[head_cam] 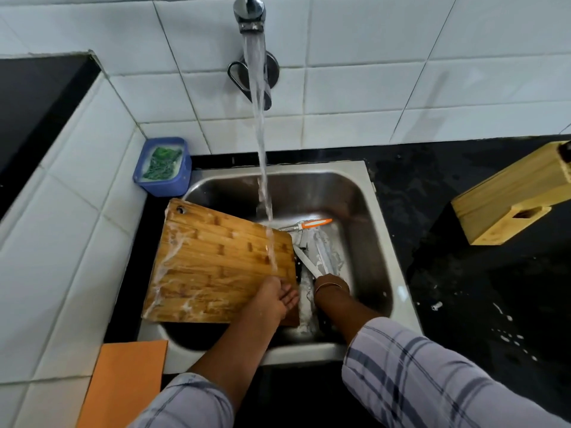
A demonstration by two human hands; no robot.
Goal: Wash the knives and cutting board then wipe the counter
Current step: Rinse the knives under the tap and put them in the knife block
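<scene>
Board point(216, 267) tilted across sink point(375, 242) left rim, so tap stream rinses suds. Left hand point(275, 299) open, steadying near edge. Right hand point(332, 284) grips knife point(307, 264) inside sink, beside board.

One wooden cutting board point(216, 264) leans across the sink's nine o'clock side. One steel sink point(364, 193), one tap point(250, 13) at twelve o'clock, one stream of water running. Knives point(321, 257) piled in the basin: at least three blades showing, soapy and overlapping, so an exact count can't be made. One orange-handled peeler point(315, 223) beside them. One blue tub point(162, 166) holding one green scrubber at ten o'clock. One wooden knife block point(509, 199) on the dark surface at three o'clock. One orange cloth point(123, 384) at seven o'clock. Two hands: left hand point(275, 299), right hand point(330, 284).
</scene>
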